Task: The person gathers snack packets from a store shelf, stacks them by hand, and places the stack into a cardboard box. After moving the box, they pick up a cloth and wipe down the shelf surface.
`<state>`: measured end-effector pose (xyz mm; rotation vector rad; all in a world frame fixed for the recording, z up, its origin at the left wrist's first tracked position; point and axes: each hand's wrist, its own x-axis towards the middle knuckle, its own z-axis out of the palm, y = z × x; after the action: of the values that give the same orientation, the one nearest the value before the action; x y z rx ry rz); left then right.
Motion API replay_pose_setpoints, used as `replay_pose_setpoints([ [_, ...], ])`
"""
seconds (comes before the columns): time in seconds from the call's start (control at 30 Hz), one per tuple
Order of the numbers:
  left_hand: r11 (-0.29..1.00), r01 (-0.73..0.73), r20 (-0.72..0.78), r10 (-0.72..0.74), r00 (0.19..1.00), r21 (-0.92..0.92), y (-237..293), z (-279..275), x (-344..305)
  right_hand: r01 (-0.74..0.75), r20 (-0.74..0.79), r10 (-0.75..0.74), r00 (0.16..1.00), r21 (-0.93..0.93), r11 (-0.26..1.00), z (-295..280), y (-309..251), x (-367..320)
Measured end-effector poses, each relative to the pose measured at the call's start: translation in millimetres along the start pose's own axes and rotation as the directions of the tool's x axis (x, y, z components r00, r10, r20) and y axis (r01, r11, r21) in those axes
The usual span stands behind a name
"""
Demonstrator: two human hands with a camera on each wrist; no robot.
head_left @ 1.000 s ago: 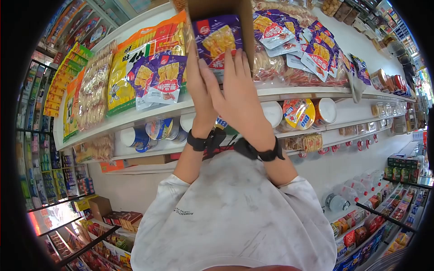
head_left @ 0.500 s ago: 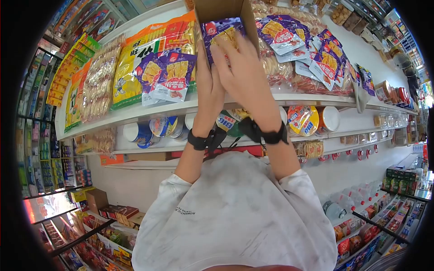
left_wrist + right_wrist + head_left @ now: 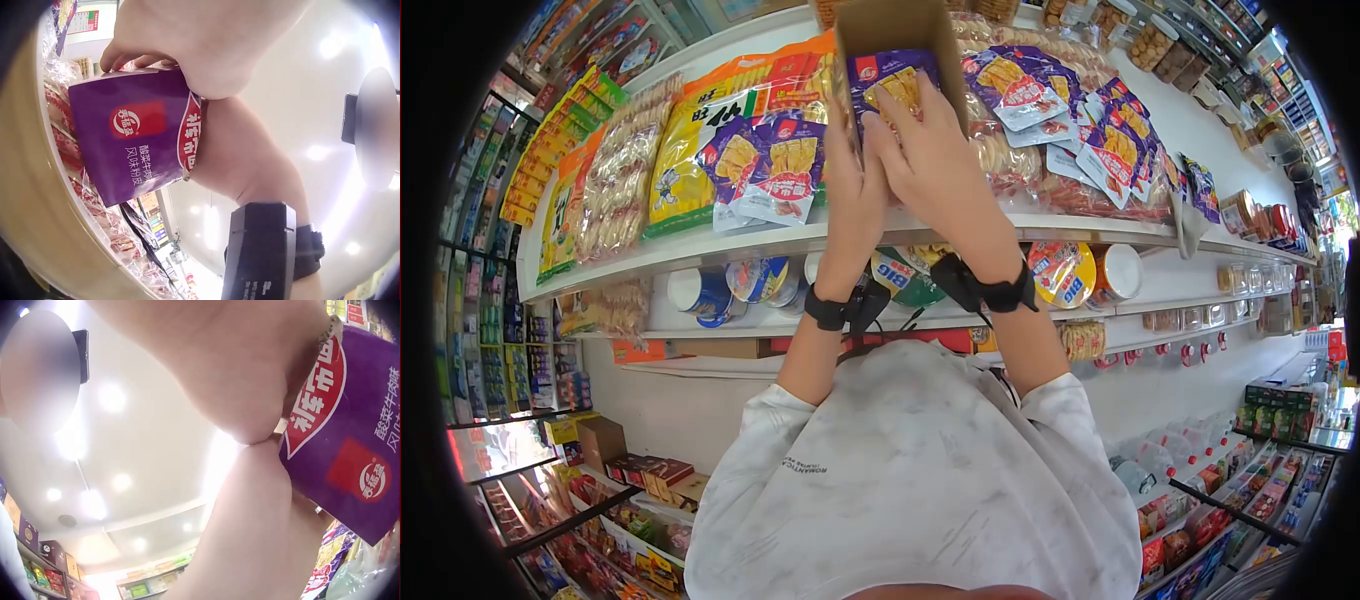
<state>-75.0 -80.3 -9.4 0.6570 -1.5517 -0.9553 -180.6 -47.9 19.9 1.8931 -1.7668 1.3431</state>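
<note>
A tall cardboard box [image 3: 900,25], brown inside and purple outside, leans toward me on the shelf with its top open. Purple snack bags [image 3: 905,65] with a picture of yellow noodles lie in it. My left hand [image 3: 855,205] grips the box's left side; in the left wrist view its fingers reach over the edge above the purple printed face [image 3: 125,144]. With its fingers spread, my right hand [image 3: 945,175] reaches into the opening and presses on the front bag. Both hands hide the box's near end in the head view, and the wrists nearly touch.
Two purple bags [image 3: 770,165] lie left of the box, before a large yellow snack pack [image 3: 690,170]. Several more purple bags [image 3: 1115,140] are piled at the right on wrapped crackers. The white shelf edge [image 3: 730,250] runs below, with instant noodle tubs [image 3: 1060,275] underneath.
My right hand has lifted from the bag's lower part and moved up to its picture, its fingers now spread. The left hand keeps its hold on the box.
</note>
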Motion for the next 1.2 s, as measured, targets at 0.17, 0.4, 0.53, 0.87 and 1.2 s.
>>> replay_pose_setpoints([
  [0.17, 0.97, -0.191, -0.1, 0.207, 0.973, 0.15, 30, -30, -15, -0.094, -0.179, 0.141, 0.974, 0.248, 0.964, -69, -3, -9],
  [0.4, 0.925, -0.259, 0.477, 0.366, 0.799, -0.277, 97, -42, -29, -0.391, -0.155, 0.487, 0.86, 0.413, 0.822, -98, 41, -59],
  [0.53, 0.736, -0.22, 0.387, 0.556, 0.735, -0.64, 122, -37, -47, -0.414, -0.102, 0.496, 0.862, 0.42, 0.807, -101, 30, -89],
  [0.87, 0.82, 0.112, 0.684, 0.383, 0.621, -0.561, 146, -52, -73, -0.502, -0.003, 0.536, 0.844, 0.344, 0.793, -98, 26, -118],
  [1.2, 0.727, 0.262, 0.684, 0.371, 0.628, -0.635, 140, -51, -57, -0.474, -0.031, 0.521, 0.853, 0.372, 0.798, -100, 28, -122],
])
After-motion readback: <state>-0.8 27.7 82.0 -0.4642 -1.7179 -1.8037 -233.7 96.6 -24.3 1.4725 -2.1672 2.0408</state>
